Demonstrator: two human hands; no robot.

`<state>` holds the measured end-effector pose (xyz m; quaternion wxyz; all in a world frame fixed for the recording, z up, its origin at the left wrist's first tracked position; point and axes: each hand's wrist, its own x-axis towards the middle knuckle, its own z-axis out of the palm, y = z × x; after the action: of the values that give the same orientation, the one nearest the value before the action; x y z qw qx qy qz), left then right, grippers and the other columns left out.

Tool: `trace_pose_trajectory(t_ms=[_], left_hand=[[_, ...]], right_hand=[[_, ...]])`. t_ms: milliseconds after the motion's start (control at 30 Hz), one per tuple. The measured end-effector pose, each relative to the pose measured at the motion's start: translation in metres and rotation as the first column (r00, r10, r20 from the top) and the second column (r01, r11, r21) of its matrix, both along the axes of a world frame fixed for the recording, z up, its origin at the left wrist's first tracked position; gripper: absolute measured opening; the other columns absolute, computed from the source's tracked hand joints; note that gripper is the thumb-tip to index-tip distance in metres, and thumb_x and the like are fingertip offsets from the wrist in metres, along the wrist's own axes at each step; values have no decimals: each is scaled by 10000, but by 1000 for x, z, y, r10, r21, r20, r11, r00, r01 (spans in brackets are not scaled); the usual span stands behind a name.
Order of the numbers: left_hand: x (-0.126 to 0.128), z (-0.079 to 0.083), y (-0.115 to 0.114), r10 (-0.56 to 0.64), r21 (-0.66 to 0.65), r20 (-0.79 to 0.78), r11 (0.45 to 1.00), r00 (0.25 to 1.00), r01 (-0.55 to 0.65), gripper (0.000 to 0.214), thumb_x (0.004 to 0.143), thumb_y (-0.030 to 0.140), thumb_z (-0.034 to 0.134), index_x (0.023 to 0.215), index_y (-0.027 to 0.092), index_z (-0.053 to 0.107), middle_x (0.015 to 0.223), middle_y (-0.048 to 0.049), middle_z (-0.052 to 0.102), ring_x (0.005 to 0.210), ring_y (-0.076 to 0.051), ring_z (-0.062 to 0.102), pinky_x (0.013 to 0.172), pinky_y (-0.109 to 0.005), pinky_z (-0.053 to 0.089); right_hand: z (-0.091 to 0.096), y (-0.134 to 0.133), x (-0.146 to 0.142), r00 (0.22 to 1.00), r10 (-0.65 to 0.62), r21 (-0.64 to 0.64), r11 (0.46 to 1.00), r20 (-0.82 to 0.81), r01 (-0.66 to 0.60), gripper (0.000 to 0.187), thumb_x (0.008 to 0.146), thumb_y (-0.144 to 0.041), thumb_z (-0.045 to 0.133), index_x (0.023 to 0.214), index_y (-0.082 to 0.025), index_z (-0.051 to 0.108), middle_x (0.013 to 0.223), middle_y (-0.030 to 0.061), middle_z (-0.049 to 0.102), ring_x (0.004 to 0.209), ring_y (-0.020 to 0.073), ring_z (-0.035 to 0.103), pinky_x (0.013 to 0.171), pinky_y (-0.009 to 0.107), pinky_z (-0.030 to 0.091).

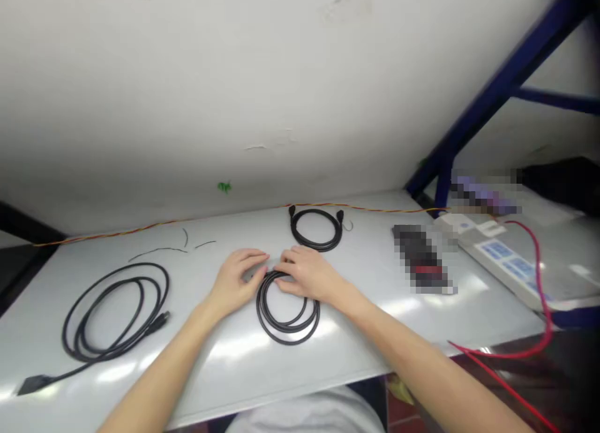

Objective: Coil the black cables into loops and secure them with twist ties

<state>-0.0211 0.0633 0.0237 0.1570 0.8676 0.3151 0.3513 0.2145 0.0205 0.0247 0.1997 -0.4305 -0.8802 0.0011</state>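
A coiled black cable (287, 314) lies on the white table (356, 333) directly in front of me. My right hand (305, 274) lies over the top of this coil, its fingers curled onto the strands. My left hand (235, 280) is just to the left, with fingertips close to my right hand and next to the coil's upper edge. Beyond my hands is a smaller black cable coil (315, 230) with a plug at each end. A larger loose black cable coil (112, 313) lies to the left, its plug ends trailing toward the table's front.
Thin dark wire scraps (162, 250) lie on the table at the back left. An orange-yellow wire (164, 224) runs along the wall. To the right are a pixelated dark object (420, 258), a white power strip (506, 258), a red wire (539, 295) and a blue metal frame (497, 89).
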Motion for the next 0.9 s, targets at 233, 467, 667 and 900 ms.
trace_pose_trajectory(t_ms=[233, 467, 667, 900], left_hand=[[-25, 10, 21, 251, 72, -47, 966, 967, -247, 229, 1001, 327, 596, 1057, 232, 796, 1026, -51, 799, 957, -228, 735, 928, -393, 567], [-107, 43, 50, 673, 60, -322, 716, 665, -696, 352, 958, 422, 560, 1192, 269, 775, 1043, -28, 795, 891, -259, 731, 844, -371, 546], [-170, 38, 61, 591, 61, -618, 694, 519, -717, 432, 888, 300, 568, 1274, 235, 751, 1347, -92, 707, 1211, -361, 662, 969, -439, 538], [-183, 22, 70, 583, 63, -611, 710, 536, -701, 279, 912, 344, 569, 1008, 248, 813, 1313, -73, 722, 1172, -335, 675, 998, -448, 528]], right_hand=[[22, 6, 26, 893, -134, -264, 964, -431, 18, 441, 912, -421, 744, 1308, -237, 686, 1106, 78, 721, 1022, 241, 671, 921, 381, 539], [6, 14, 56, 599, -382, -295, 924, -704, 244, 283, 987, -423, 609, 1133, -226, 751, 1014, 74, 741, 879, 211, 679, 763, 346, 563], [-4, 8, 60, 659, -359, -277, 933, -661, 230, 249, 996, -391, 595, 1105, -239, 760, 933, 60, 717, 819, 206, 666, 719, 339, 555], [-7, 2, 59, 726, -331, -240, 943, -603, 230, 251, 1003, -381, 572, 1105, -254, 763, 956, 75, 742, 850, 236, 694, 728, 366, 574]])
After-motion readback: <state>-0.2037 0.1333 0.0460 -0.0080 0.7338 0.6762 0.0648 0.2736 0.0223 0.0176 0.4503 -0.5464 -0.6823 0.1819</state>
